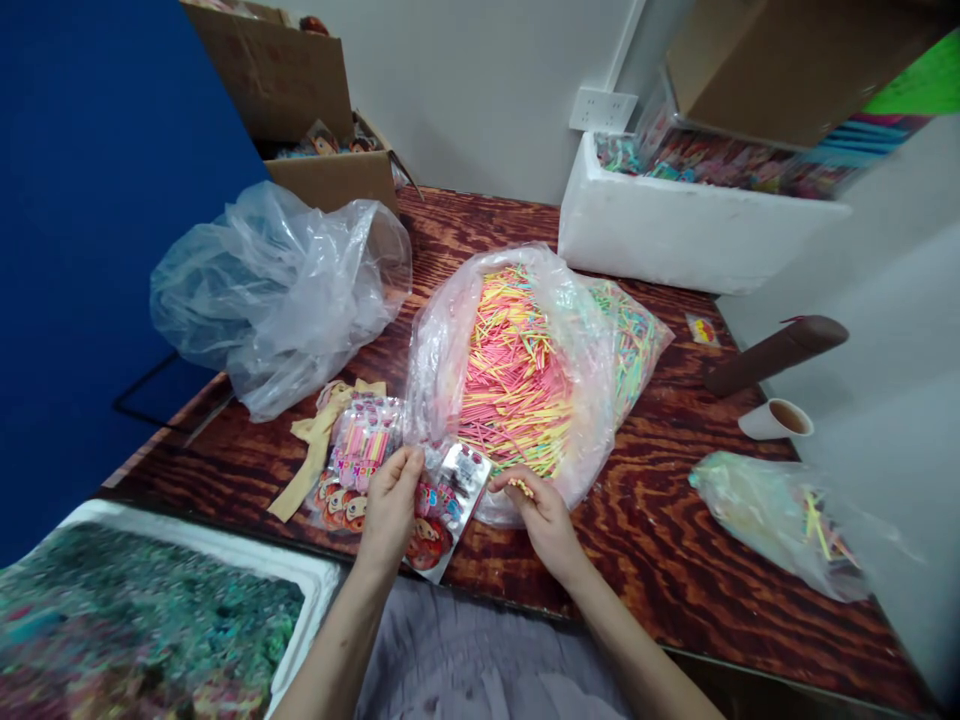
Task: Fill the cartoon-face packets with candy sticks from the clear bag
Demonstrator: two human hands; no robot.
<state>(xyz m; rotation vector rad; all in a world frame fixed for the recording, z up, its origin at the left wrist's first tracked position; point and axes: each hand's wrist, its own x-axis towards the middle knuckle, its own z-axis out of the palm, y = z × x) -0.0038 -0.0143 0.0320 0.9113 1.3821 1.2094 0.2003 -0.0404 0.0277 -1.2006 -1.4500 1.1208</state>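
My left hand [391, 508] pinches the edge of a clear and silver printed packet [431, 545] at the table's front edge. In my right hand [549, 525] is a small bundle of thin coloured sticks [521, 488], their ends showing at the fingers, close to the packet's right side. Just beyond both hands lies a clear plastic bag [439, 350], spread wide around a heap of pink and yellow sticks [510, 385]. Left of my left hand, printed packets [364, 440] lie in a pile, some with pink and yellow sticks inside, beside a cream strip [304, 465].
A crumpled clear bag [292, 280] and cardboard box [330, 180] stand at left. Behind right is a white foam box [675, 225]. A paper cup [776, 420], brown cylinder [780, 355] and small bag [772, 510] are on the right. Another foam box [322, 580] sits lower left.
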